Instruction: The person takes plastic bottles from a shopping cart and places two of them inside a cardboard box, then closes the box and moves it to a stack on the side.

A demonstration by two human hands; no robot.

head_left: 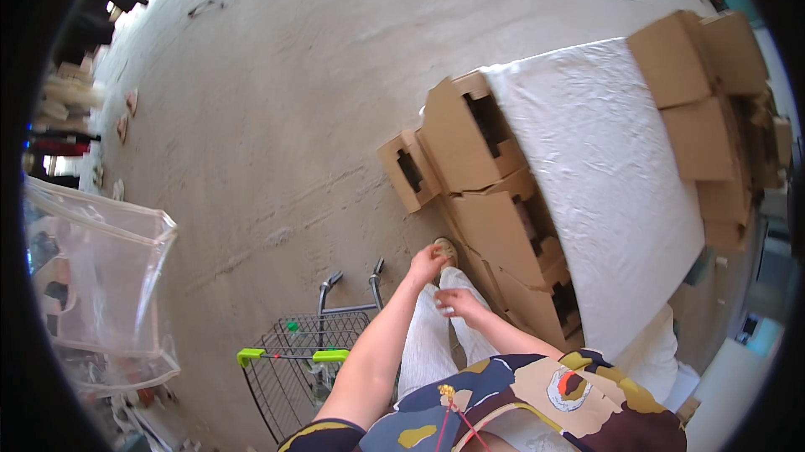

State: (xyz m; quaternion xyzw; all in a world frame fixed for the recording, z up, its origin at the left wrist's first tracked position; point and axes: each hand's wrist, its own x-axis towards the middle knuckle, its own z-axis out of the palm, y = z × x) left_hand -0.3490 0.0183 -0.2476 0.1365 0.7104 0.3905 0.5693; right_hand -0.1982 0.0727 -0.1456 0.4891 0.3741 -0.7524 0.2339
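My left hand [428,263] hangs in front of my body, over one of my shoes [446,251]. Its fingers are loosely bent, and I see nothing held in them. Lower and to the right, my right hand [459,303] is in front of my pale trousers [428,347], fingers apart. A small whitish spot shows at its fingers, too small to make out. The hands do not touch each other. Nearest on the right stand several brown cardboard boxes [503,238] with dark cut-outs, along a table with a white cover [604,150].
A wire shopping cart [298,339] with green corner pieces stands close on my left. Beyond it is a clear plastic cover [117,276] over a rack or shelf. More cardboard boxes [700,133] are stacked at the table's far right. Shoes [126,116] lie on the concrete floor [277,116].
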